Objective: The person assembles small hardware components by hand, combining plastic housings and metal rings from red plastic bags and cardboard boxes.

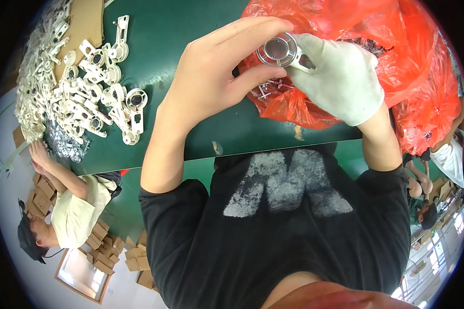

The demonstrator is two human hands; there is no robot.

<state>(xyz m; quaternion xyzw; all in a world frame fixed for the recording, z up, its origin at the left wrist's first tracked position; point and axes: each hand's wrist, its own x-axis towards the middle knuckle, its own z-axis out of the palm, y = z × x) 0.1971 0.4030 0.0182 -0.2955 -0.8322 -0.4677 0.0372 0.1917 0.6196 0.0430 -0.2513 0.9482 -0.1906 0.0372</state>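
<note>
Above the green table, my bare left hand (219, 64) curls its thumb and fingers round the ring of a white plastic part (277, 49). This part has a spoked round frame with a dark disc in its middle and a short slotted arm. My right hand (343, 77), in a white glove, grips the arm end; its fingertips are partly hidden behind the part. Right beneath the hands lies an open red plastic bag (307, 110) with small shiny pins or screws (265, 92) showing inside.
Many similar white parts (93, 98) are heaped on the green table (154, 46) at the left, beside cardboard (85, 26) and small clear pieces (69, 141). A co-worker (77, 211) reaches to the pile's near edge. Other people are at the far right, near another red bag (433, 110).
</note>
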